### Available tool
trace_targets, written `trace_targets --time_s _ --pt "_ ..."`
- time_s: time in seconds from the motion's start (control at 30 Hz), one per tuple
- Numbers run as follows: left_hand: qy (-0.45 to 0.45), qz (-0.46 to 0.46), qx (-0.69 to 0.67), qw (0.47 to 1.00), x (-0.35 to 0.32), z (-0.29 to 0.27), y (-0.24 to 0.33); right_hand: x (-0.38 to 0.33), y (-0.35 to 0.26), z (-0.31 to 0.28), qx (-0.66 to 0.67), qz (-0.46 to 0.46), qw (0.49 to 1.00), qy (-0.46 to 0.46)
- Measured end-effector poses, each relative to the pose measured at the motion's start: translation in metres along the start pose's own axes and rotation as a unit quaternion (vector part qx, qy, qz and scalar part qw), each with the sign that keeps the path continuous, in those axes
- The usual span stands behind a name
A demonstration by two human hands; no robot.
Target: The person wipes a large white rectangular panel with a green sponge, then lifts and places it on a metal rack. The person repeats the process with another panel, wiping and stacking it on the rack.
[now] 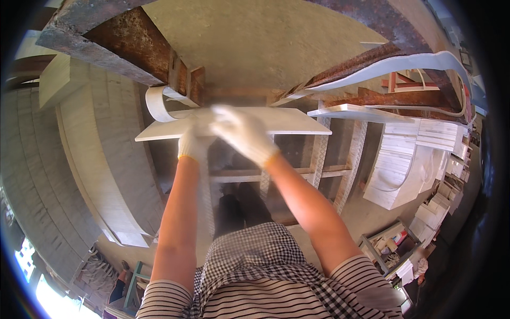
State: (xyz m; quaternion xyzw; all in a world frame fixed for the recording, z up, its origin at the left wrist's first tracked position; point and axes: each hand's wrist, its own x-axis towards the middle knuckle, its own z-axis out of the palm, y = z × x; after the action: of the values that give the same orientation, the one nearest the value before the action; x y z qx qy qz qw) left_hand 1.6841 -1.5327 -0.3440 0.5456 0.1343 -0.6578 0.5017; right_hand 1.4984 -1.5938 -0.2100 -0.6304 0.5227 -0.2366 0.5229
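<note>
A pale flat board (289,121) lies level across a slatted stand in front of me. My left hand (195,139), in a whitish knit glove with a yellow cuff, is at the board's near edge, left of its middle. Its fingers are blurred and partly hidden by my other hand. My right hand (243,134), gloved the same way, is over the middle of the board and reaches toward the left hand. Motion smears its fingers, so I cannot tell whether they hold anything.
A second pale board (361,112) juts in at the right, by a rusty beam (366,66) with a white strip (393,64) along it. Another rusty beam (133,42) stands far left. Stacked white slabs (393,165) are right; long grey stacks (106,143) are left.
</note>
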Motion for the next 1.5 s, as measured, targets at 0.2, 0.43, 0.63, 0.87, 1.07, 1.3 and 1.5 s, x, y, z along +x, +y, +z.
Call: trace_targets --time_s 0.2,0.43,0.63,0.87,1.07,1.3,1.5 --pt "-0.127 0.065 -0.093 0.985 0.001 -0.008 -0.011 0.047 -0.063 0.073 -0.098 -0.062 0.987 -0.109" --pt "-0.06 0.063 0.069 0.994 -0.014 -0.006 -0.001 0.02 -0.149 0.102 0.322 0.012 0.945 -0.053" --pt "-0.073 0.085 0.226 0.968 0.017 0.003 0.01 0.024 -0.173 0.117 0.492 0.05 0.867 -0.063" --pt "0.009 0.022 0.086 0.996 -0.01 0.037 0.024 0.03 -0.18 0.118 0.619 0.117 0.765 -0.131" --pt "0.036 -0.018 0.078 0.996 -0.024 0.068 0.045 0.048 -0.198 0.118 0.64 0.117 0.756 -0.077" --pt "0.018 -0.011 0.1 0.995 -0.001 0.069 0.052 0.043 -0.195 0.109 0.656 0.121 0.739 -0.094" --pt "-0.077 -0.006 0.104 0.992 -0.008 0.068 0.044 0.046 -0.195 0.106 0.727 0.148 0.656 -0.142"
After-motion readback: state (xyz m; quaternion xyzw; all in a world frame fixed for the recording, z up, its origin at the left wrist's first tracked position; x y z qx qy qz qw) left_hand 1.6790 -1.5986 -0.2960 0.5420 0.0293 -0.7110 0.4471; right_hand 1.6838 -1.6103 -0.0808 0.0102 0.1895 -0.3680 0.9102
